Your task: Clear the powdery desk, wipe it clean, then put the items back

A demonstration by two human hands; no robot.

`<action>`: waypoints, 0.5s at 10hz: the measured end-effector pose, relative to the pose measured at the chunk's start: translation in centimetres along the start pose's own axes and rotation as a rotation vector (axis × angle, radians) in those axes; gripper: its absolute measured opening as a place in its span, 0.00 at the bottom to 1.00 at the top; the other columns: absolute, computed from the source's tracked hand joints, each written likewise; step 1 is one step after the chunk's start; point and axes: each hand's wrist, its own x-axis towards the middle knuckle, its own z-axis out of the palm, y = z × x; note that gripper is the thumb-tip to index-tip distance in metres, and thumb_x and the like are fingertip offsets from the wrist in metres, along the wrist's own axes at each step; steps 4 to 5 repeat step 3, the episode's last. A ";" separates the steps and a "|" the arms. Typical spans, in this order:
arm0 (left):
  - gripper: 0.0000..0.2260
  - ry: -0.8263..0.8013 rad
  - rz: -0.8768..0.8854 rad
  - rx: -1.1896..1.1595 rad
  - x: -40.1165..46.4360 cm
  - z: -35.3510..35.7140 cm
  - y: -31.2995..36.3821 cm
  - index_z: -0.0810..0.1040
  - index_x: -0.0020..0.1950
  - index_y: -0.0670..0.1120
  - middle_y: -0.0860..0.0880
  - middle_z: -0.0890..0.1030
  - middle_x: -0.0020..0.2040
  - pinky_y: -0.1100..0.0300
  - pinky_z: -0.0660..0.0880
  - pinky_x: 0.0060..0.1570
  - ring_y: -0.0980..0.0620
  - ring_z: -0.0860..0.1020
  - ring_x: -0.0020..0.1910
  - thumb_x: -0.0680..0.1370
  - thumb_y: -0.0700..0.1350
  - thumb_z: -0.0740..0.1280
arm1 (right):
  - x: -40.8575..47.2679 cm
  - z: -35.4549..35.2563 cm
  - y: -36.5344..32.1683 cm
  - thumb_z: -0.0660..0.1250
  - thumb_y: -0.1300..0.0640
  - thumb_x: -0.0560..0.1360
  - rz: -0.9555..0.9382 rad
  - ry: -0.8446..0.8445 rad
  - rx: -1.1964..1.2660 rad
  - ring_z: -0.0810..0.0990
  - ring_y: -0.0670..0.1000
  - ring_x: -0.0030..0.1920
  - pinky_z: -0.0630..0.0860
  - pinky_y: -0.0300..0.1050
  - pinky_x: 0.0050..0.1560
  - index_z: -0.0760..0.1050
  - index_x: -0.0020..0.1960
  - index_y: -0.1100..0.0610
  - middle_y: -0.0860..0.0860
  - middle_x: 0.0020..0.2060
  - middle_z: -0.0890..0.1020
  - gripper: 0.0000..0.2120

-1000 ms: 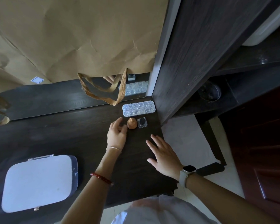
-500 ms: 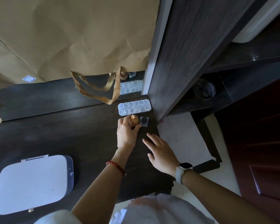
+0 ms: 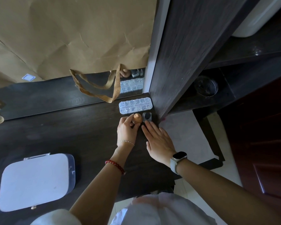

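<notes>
On the dark wooden desk (image 3: 75, 127), near its far right corner, my left hand (image 3: 126, 130) grips a small copper-coloured cone-shaped object (image 3: 137, 118). Just right of it sits a small clear square jar (image 3: 147, 116) with dark contents. My right hand (image 3: 158, 140) lies flat with fingers spread, its fingertips touching the jar's near edge. Behind both lies a clear compartmented organiser box (image 3: 135, 105). A white case (image 3: 34, 181) with a clear edge rests at the desk's near left.
A brown paper bag (image 3: 68, 38) with woven handles (image 3: 102, 88) covers a mirror at the back. A dark upright panel (image 3: 177, 54) bounds the desk on the right, with a shelf and a round dish (image 3: 205, 86) beyond. Pale floor lies to the right.
My left hand moved forward and closed on the copper-coloured object. My right hand slid forward until its fingertips reached the small jar.
</notes>
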 end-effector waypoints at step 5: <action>0.20 -0.014 -0.023 0.006 0.4 0.1 1.2 0.73 0.64 0.44 0.41 0.75 0.56 0.57 0.71 0.51 0.44 0.78 0.50 0.72 0.41 0.69 | 0.4 -0.9 0.7 0.54 0.56 0.78 0.013 -0.015 0.030 0.46 0.52 0.76 0.51 0.50 0.74 0.47 0.75 0.54 0.52 0.76 0.47 0.28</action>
